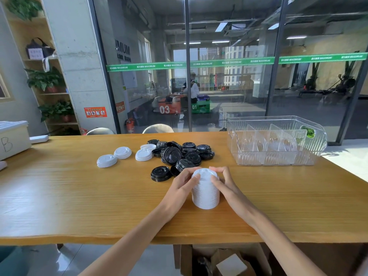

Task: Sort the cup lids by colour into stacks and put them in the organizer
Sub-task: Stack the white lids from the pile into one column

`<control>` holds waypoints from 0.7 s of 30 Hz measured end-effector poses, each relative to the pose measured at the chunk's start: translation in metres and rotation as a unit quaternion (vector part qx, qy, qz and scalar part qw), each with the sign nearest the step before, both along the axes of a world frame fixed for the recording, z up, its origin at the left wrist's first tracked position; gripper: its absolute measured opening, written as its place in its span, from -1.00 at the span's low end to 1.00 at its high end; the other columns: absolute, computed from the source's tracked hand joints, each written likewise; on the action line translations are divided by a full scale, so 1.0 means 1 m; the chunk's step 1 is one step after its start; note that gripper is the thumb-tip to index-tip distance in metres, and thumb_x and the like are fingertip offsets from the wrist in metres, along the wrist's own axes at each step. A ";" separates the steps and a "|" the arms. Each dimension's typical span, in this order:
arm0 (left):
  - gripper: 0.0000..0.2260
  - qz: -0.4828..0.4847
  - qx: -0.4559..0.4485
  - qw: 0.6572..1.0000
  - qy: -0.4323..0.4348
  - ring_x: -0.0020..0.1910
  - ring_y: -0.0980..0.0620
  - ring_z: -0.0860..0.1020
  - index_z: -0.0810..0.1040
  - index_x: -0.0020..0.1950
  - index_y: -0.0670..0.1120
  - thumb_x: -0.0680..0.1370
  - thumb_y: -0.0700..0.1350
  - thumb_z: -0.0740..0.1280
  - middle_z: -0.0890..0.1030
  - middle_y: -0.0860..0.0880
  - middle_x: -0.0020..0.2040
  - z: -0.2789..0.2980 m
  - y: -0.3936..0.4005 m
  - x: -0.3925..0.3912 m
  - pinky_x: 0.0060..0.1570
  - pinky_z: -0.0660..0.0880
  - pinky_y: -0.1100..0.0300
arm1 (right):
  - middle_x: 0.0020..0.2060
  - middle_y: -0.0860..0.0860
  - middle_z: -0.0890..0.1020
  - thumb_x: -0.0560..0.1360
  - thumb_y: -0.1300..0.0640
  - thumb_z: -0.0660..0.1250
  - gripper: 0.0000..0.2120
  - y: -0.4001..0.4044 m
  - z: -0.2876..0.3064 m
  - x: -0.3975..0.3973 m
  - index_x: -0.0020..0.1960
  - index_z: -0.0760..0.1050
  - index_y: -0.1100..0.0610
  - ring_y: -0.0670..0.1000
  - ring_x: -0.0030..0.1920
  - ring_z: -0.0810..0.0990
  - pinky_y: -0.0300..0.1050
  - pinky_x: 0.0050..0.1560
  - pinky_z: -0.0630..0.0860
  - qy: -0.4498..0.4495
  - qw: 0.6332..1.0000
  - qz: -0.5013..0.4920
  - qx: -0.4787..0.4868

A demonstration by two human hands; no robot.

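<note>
Four loose white lids lie on the wooden table [59,196] to the left of the heap: one white lid [106,160] farthest left, a second [122,152] just beside it, then a third [143,154] resting against a fourth [148,146] at the edge of the dark pile. At the far left edge of the table sits a pale storage box [12,139] marked with a letter B. Moving right, the pile of black lids [180,152] is heaped loosely near the middle of the table, and a single black lid [160,173] lies apart on its near-left side. Just in front of the pile, your left hand [180,185] and right hand [224,181] hold the stack of white lids [205,191] between them. Your left fingers curl around its left side with the fingertips on the top lid; your right fingers wrap its right side the same way. The stack stands upright on the table, close to the near edge. Far right, the clear organizer [276,140] stands well apart from your hands, its upright dividers visible inside.
</note>
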State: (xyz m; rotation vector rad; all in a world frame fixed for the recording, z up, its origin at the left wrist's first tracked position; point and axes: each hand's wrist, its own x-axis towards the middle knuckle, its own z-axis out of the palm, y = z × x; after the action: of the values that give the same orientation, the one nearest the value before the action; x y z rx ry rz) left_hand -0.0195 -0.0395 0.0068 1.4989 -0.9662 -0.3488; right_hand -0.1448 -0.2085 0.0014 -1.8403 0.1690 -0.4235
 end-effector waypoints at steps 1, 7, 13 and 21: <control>-0.73 0.000 0.001 1.000 -0.001 0.37 0.20 0.57 0.59 0.43 0.08 0.76 0.07 0.28 0.67 0.16 0.33 0.000 0.000 0.000 0.29 0.42 0.25 | 0.29 -0.26 0.63 0.56 -0.47 0.27 -0.45 0.000 0.000 -0.001 0.48 0.28 -0.35 -0.23 0.31 0.57 0.05 0.40 0.42 0.001 1.000 0.000 -0.009; -0.71 0.021 -0.010 1.000 0.011 0.38 0.23 0.56 0.63 0.40 0.13 0.75 0.15 0.26 0.67 0.19 0.32 0.001 0.001 0.003 0.37 0.43 0.17 | 0.31 -0.32 0.59 0.47 -0.41 0.49 -0.33 0.003 0.000 -0.002 0.47 0.31 -0.33 -0.24 0.29 0.57 -0.04 0.28 0.54 -0.003 0.997 -0.004 -0.083; -0.63 0.046 -0.056 0.996 0.061 0.36 0.09 0.62 0.65 0.38 -0.01 0.71 0.16 0.27 0.70 0.05 0.31 0.003 0.000 0.004 0.46 0.47 0.01 | 0.33 -0.32 0.57 0.44 -0.34 0.56 -0.33 0.001 -0.001 -0.002 0.44 0.34 -0.34 -0.23 0.29 0.57 -0.05 0.26 0.56 -0.007 0.995 -0.011 -0.101; -0.64 0.117 -0.033 0.993 0.014 0.26 0.16 0.67 0.63 0.36 0.00 0.73 0.19 0.26 0.73 0.12 0.24 0.013 0.026 0.056 0.38 0.55 0.04 | 0.31 -0.34 0.57 0.41 -0.34 0.59 -0.29 -0.002 -0.003 -0.001 0.44 0.33 -0.36 -0.28 0.24 0.58 -0.09 0.21 0.57 0.000 0.994 -0.009 -0.104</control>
State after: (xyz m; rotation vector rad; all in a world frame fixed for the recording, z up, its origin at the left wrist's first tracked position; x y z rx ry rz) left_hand 0.0367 -0.0132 0.0199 1.5248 -0.7630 -0.1674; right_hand -0.1458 -0.2110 -0.0015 -2.0449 0.1448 -0.4688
